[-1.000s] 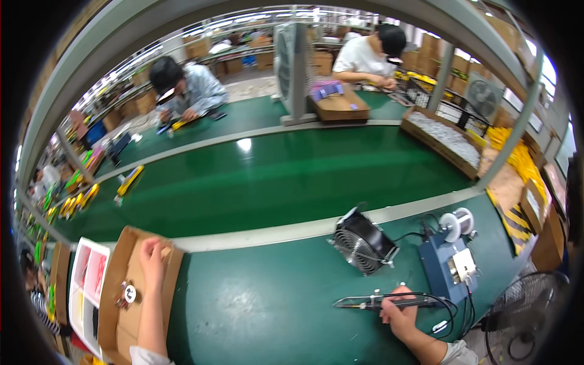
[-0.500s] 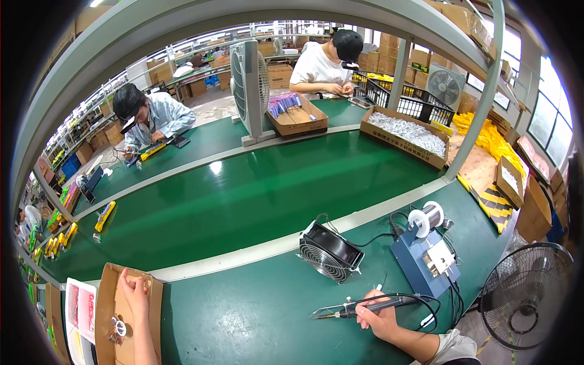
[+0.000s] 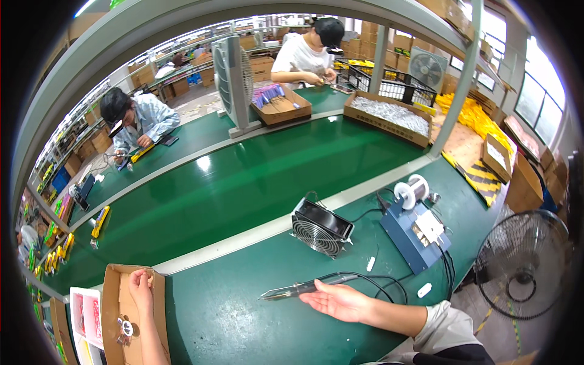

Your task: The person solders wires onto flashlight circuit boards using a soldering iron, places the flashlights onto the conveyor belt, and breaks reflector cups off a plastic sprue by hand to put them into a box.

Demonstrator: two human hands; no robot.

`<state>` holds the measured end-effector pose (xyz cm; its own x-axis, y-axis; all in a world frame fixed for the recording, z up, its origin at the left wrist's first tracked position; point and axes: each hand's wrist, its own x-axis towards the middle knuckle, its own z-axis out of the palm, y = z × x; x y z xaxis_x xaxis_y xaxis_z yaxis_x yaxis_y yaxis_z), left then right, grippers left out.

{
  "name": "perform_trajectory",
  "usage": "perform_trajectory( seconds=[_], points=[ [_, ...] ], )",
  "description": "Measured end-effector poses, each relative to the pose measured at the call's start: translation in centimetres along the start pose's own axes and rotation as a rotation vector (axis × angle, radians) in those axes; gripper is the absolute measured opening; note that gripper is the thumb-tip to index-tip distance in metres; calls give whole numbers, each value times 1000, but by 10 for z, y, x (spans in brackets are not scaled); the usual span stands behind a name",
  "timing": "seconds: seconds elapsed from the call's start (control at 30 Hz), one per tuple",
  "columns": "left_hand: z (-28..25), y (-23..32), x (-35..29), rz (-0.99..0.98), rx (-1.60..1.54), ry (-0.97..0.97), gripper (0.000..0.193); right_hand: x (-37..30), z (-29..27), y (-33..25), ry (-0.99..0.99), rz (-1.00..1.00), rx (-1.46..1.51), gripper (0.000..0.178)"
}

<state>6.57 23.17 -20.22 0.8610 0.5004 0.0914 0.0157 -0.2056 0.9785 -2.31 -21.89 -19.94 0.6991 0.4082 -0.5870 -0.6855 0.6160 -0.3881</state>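
My right hand (image 3: 337, 302) is over the near bench, palm turned up. Its thumb and fingers are closed on a soldering iron (image 3: 291, 291), whose metal tip points left, with a black cord trailing right. At the left, my left hand (image 3: 142, 291) is above a shallow cardboard tray (image 3: 111, 304), its fingers bent together; whatever they may hold is too small to make out. Inside the tray lies a small round white part with wires (image 3: 126, 329). A blue soldering station (image 3: 406, 236) with a white spool of solder wire (image 3: 412, 191) stands at the right.
A black axial fan (image 3: 322, 228) sits beyond the iron. Two small white pieces, one a white tag (image 3: 424, 290), lie near the station. A green conveyor belt (image 3: 255, 176) runs behind the bench. A floor fan (image 3: 521, 264) stands right. Two people work across the belt.
My right hand has moved left with the soldering iron and turned palm up. My left hand's fingers have curled in above the tray. The whole view has shifted slightly.
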Motion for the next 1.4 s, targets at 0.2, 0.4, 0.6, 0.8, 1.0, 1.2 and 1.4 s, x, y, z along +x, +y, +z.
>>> perform_trajectory(
  seconds=[0.2, 0.4, 0.6, 0.8, 1.0, 1.2, 1.4],
  points=[
    [-3, -14, 10, 110, 6, -51, 4, 1, 4, -3, 16, 103, -11, 36],
    [0, -8, 9, 143, 66, -31, 4, -2, -3, 2, -17, 40, -83, 29],
    [28, 54, -24, 429, 381, 43, 7, -20, -26, -4, -27, -244, -196, 20],
    [105, 94, -20, 415, 242, -308, 6, -49, -60, -26, -6, -627, -396, 16],
    [244, 111, -3, 421, 283, -653, 13, -62, -86, -31, 105, -946, -489, 18],
    [382, 89, 10, 610, 307, -900, 21, -66, -85, -37, 175, -1117, -413, 19],
    [487, 80, 1, 896, 322, -1085, 51, -71, -93, -38, 266, -1231, -569, 21]
  ],
)
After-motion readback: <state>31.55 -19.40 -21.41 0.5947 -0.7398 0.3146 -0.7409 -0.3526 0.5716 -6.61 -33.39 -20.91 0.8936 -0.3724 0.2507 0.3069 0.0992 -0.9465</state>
